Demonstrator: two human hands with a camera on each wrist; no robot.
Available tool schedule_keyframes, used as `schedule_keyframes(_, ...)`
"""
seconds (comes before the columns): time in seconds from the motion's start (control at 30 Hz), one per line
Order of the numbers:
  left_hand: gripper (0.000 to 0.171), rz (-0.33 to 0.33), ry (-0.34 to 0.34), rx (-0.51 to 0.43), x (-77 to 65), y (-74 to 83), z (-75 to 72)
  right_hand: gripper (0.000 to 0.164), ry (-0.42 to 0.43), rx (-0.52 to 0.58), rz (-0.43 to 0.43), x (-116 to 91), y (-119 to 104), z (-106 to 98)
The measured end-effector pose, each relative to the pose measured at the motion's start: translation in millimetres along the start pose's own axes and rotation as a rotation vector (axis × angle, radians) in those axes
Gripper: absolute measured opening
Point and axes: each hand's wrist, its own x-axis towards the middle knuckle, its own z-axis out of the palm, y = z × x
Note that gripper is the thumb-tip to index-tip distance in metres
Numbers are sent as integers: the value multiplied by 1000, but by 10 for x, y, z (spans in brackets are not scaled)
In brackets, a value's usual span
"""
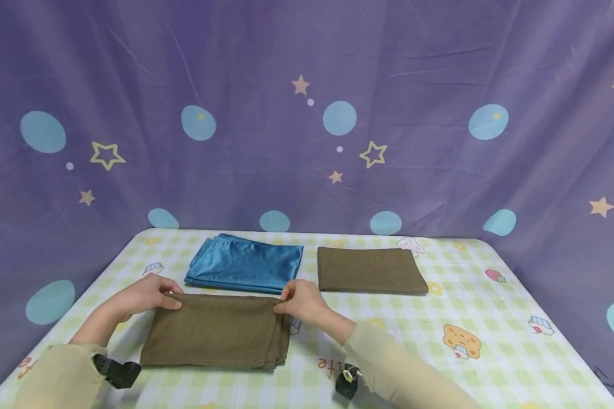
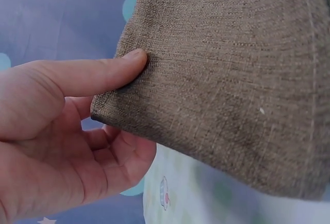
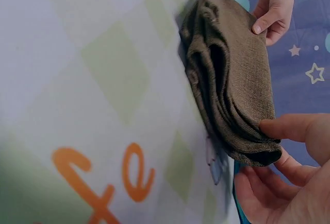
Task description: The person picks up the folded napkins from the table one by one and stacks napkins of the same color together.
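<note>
A folded brown cloth (image 1: 217, 332) lies at the near left of the table, its several layers showing along the right side. My left hand (image 1: 150, 295) pinches its far left corner, thumb on top and fingers beneath, as the left wrist view shows closely. At the far right corner, my right hand (image 1: 303, 301) pinches the layers between thumb and fingers. In the right wrist view the stacked folds of the cloth (image 3: 247, 74) face the camera, with the left hand (image 3: 273, 15) at the other corner.
Behind the held cloth lies a folded shiny blue cloth (image 1: 248, 264). To its right is a second folded brown cloth (image 1: 370, 271). A green-checked tablecloth (image 1: 491, 307) covers the table, and a purple curtain (image 1: 266, 57) hangs along its back and sides.
</note>
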Motion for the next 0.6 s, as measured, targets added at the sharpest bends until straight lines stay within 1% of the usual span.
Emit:
schedule_keyframes(0.07,23,-2,3,-17,-3,18,1,21,-13,4,-11,2,-7,-38)
schedule_keyframes(0.2,23,-3,9,-46,-14,74,6,23,-32,21,-3,13,-33,-139)
schedule_keyframes(0.37,25,11,16,-62,-26,160,7,22,-27,46,11,18,-49,-285)
schedule_keyframes(0.6,29,16,36,-73,15,262,26,18,-52,109,11,-3,-8,-467)
